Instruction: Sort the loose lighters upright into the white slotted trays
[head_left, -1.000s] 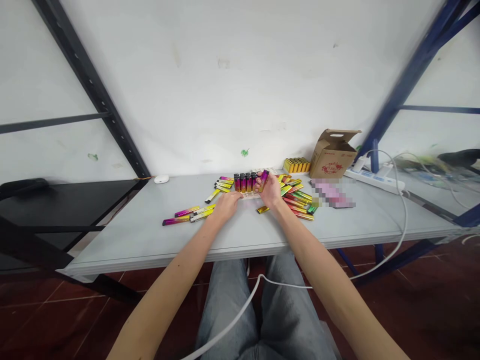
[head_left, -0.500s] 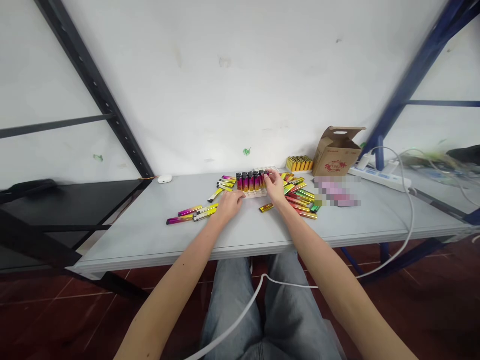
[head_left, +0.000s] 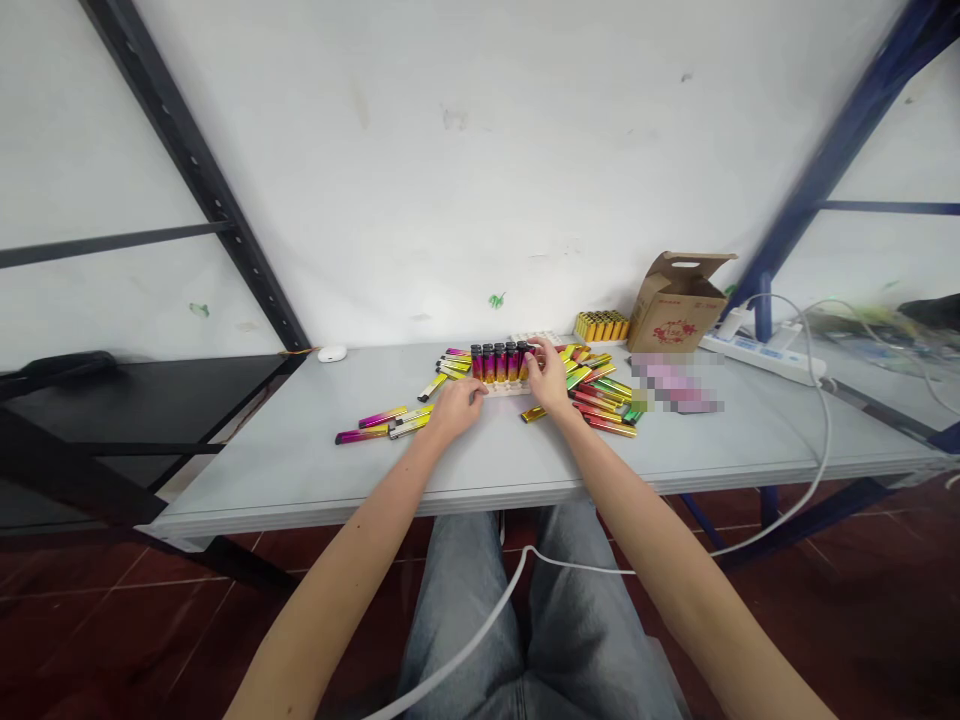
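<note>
Purple-and-gold lighters (head_left: 500,365) with black tops stand upright in rows in a white holed tray (head_left: 511,389). My left hand (head_left: 458,405) is closed at the tray's front left corner, with thumb and forefinger pinching its edge. Around the right end of the row, the fingers and thumb of my right hand (head_left: 547,374) close on a lighter there, which they partly hide. Loose metallic lighters (head_left: 596,395) in red, yellow and green lie piled beside my right hand. More loose purple and yellow lighters (head_left: 375,425) lie to the left.
Behind the rows lies another white tray (head_left: 536,338). Yellow cylinders (head_left: 601,326) stand packed by an open cardboard box (head_left: 671,315). A power strip (head_left: 765,357) with white cables is on the right, a white case (head_left: 331,354) at the back left. A blurred pink item (head_left: 675,385) lies right.
My right hand's fingertips have shifted slightly left and down at the right end of the row. My left hand stays at the tray corner. The view has moved a little.
</note>
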